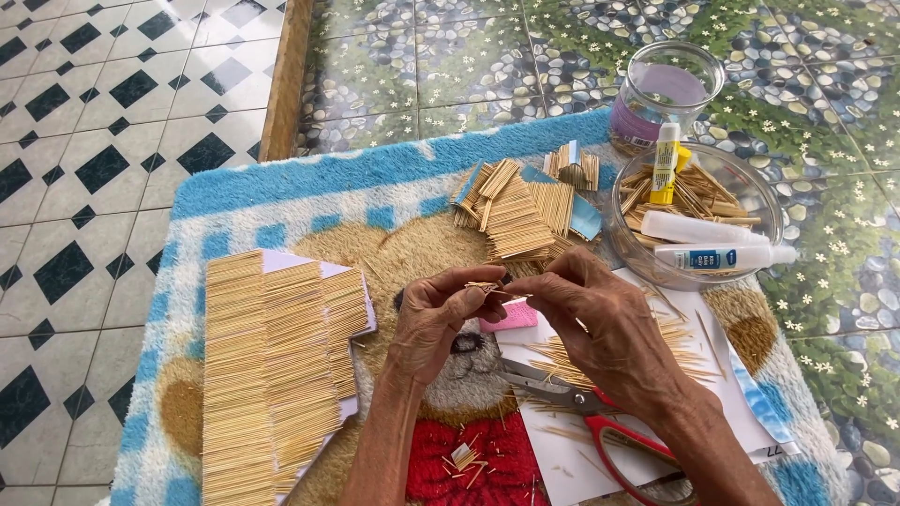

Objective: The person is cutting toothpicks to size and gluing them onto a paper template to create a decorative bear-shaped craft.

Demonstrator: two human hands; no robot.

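- Left hand (433,319) and right hand (600,323): fingers of both pinch 1 small bundle of pale wooden toothpicks (485,286).
- Bundle's long axis runs left-right, held above the blue teddy-bear rug (375,169).
- Red-handled scissors (600,422) lie beneath the right hand.

A blue-edged rug (281,187) on tiled floor (94,141) bears toothpick panels (272,365), seemingly glued.

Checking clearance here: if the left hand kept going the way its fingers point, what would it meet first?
Probably the right hand: the left hand points right, their fingertips nearly meeting over the small stick piece.
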